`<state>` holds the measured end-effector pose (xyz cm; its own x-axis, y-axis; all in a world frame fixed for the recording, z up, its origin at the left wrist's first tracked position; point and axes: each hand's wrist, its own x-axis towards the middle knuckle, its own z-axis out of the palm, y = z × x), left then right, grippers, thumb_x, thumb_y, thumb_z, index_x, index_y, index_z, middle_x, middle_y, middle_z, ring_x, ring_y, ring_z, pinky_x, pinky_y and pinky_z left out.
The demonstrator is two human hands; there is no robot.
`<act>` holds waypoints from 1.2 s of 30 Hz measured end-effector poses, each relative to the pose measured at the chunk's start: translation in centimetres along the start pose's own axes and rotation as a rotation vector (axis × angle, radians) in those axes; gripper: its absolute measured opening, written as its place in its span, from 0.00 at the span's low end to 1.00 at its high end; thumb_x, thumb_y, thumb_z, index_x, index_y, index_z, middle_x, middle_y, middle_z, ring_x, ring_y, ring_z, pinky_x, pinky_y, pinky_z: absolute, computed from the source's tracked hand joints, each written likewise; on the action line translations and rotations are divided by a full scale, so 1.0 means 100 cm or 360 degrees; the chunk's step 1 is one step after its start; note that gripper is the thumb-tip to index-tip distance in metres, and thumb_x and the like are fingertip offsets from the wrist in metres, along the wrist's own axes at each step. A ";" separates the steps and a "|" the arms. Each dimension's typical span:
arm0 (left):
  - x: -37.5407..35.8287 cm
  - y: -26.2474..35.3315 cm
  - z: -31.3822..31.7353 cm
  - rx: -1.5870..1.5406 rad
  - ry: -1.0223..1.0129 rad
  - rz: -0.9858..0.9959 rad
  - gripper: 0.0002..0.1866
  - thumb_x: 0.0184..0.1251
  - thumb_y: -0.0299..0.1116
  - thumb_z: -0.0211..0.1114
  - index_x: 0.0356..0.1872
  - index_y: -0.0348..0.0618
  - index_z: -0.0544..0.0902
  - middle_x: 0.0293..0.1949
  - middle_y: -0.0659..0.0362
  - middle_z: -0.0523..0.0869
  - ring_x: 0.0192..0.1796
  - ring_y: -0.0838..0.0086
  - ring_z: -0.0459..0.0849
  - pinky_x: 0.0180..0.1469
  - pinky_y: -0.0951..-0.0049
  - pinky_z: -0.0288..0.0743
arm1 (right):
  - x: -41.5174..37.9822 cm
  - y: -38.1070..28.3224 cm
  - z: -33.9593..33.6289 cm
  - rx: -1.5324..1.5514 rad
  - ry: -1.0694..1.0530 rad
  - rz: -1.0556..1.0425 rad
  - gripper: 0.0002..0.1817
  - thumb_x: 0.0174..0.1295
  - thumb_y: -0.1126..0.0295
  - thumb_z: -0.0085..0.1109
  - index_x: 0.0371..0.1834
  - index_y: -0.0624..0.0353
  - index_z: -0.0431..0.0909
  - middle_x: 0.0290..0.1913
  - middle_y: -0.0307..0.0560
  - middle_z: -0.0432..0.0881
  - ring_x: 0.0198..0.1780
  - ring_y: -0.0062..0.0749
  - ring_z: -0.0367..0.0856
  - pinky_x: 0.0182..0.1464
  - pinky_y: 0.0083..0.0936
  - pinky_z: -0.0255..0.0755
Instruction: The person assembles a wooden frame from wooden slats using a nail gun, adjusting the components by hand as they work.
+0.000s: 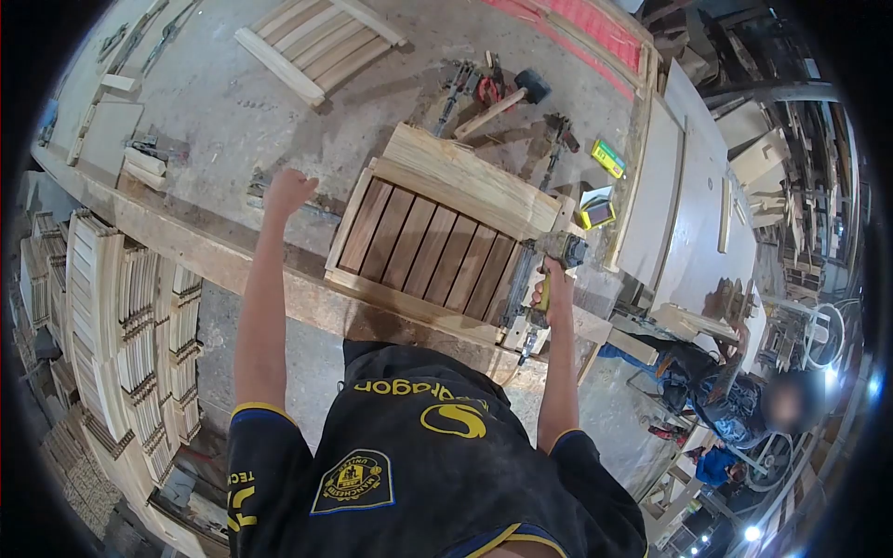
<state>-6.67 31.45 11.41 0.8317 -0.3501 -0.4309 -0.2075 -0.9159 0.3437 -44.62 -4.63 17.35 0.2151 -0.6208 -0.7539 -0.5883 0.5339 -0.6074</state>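
Note:
My right hand (551,287) is wrapped round the grip of a cordless drill (564,246), held at the right end of a slatted wooden panel (423,246). The panel has dark slats inside a pale frame and lies on the workbench, with a wide pale board (465,181) along its far side. A dark bar clamp (517,288) lies across its right end, beside the drill. To the left of the panel, my left hand (291,192) is closed over the bench near another bar clamp (321,212). Whether anything is inside its fingers is hidden.
A mallet (493,113), more clamps (456,93) and yellow-green boxes (607,158) lie beyond the panel. Another slatted panel (321,46) lies at the far side. Stacked slatted pieces (139,325) stand at left below the bench edge. Another person (712,386) is at right.

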 end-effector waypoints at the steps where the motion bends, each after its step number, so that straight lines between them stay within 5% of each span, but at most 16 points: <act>1: -0.001 0.000 -0.001 -0.0001 0.0002 0.0008 0.21 0.53 0.51 0.61 0.27 0.39 0.84 0.30 0.45 0.84 0.37 0.50 0.83 0.41 0.53 0.75 | -0.002 0.000 0.001 -0.0002 0.0014 -0.0019 0.17 0.57 0.52 0.57 0.31 0.55 0.72 0.11 0.38 0.66 0.10 0.27 0.66 0.13 0.29 0.65; 25: -0.014 0.011 -0.006 -0.0277 0.0178 -0.0194 0.19 0.53 0.49 0.59 0.35 0.46 0.86 0.39 0.48 0.85 0.45 0.53 0.83 0.48 0.56 0.76 | -0.024 -0.029 0.093 -0.0102 -0.0427 -0.0153 0.16 0.56 0.54 0.59 0.31 0.56 0.74 0.12 0.38 0.65 0.10 0.24 0.65 0.13 0.24 0.62; 30: -0.019 0.008 0.001 -0.0659 0.0696 -0.0059 0.16 0.58 0.46 0.61 0.33 0.43 0.84 0.30 0.51 0.85 0.36 0.55 0.83 0.39 0.60 0.75 | -0.022 -0.038 0.137 -0.0220 -0.0595 -0.0183 0.17 0.56 0.54 0.60 0.36 0.56 0.71 0.13 0.39 0.66 0.10 0.25 0.65 0.13 0.25 0.62; 36: -0.017 0.004 0.005 -0.0805 0.0748 -0.0109 0.15 0.56 0.43 0.60 0.32 0.41 0.85 0.33 0.50 0.85 0.39 0.54 0.83 0.42 0.59 0.76 | -0.020 -0.032 0.167 -0.0341 -0.0646 -0.0246 0.18 0.56 0.51 0.60 0.32 0.55 0.70 0.11 0.38 0.65 0.10 0.25 0.65 0.13 0.25 0.63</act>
<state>-8.39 31.53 11.85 0.9929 -0.0680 -0.0978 0.0242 -0.6889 0.7245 -30.13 4.53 16.66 0.5743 -0.3865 -0.7216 -0.6638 0.2961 -0.6868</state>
